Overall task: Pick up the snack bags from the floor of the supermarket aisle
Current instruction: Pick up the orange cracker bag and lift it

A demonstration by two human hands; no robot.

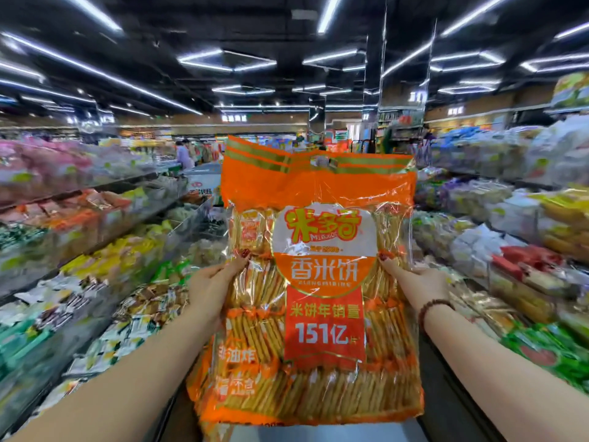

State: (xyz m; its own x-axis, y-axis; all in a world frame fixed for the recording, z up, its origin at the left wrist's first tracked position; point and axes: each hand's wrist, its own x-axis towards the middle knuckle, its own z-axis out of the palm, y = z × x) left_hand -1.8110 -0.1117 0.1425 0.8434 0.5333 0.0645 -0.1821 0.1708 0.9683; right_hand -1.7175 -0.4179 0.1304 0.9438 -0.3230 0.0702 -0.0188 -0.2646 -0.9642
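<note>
A large orange snack bag [318,282] of rice crackers hangs upright at the centre of the head view, lifted to chest height in front of me. My left hand [212,287] grips its left edge, thumb on the front. My right hand [414,282] grips its right edge the same way, and a bead bracelet sits on that wrist. The fingers behind the bag are hidden. A second orange bag edge shows behind its lower left corner.
Tiered shelves of packaged snacks [95,266] run along the left of the aisle. More snack shelves [526,250] line the right. A strip of grey floor [318,433] shows below the bag. People stand far back near the aisle's end [185,154].
</note>
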